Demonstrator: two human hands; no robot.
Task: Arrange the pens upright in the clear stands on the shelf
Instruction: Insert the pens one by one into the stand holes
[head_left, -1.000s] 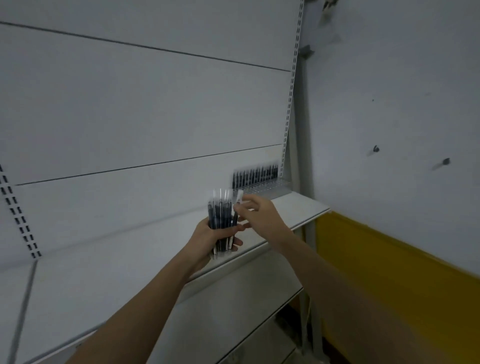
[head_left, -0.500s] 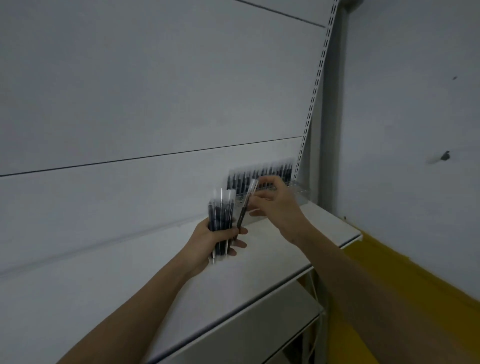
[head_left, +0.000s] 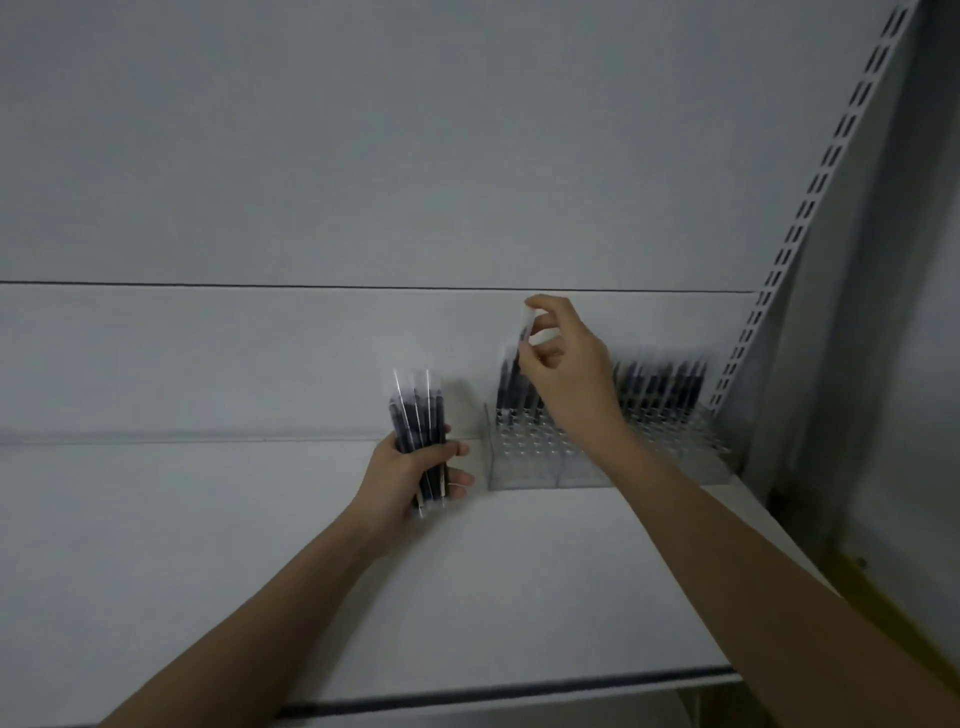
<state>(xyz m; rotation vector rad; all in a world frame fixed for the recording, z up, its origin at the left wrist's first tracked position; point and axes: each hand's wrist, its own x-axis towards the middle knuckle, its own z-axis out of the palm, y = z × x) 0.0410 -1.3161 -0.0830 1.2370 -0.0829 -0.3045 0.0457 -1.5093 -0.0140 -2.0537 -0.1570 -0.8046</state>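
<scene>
My left hand (head_left: 415, 475) grips a bundle of several dark pens (head_left: 418, 415) with clear caps, held upright above the white shelf (head_left: 260, 571). My right hand (head_left: 566, 374) pinches a single pen (head_left: 523, 332) by its clear top, upright over the left end of the clear stands (head_left: 524, 467). The stands sit at the back right of the shelf, against the wall. A row of dark pens (head_left: 665, 387) stands upright in their back holes; several front holes hold nothing. My right wrist hides the middle of the stands.
A white back panel (head_left: 363, 156) rises behind the shelf. A slotted upright rail (head_left: 810, 208) runs up at the right, next to the stands. The shelf's front edge (head_left: 519, 691) crosses the bottom of the view. A yellow wall strip (head_left: 883, 597) shows at the lower right.
The view has swung closer to the shelf and stands. My right hand has carried the single pen away from the bundle, up and right, to above the stands' left end. The left hand keeps the bundle.
</scene>
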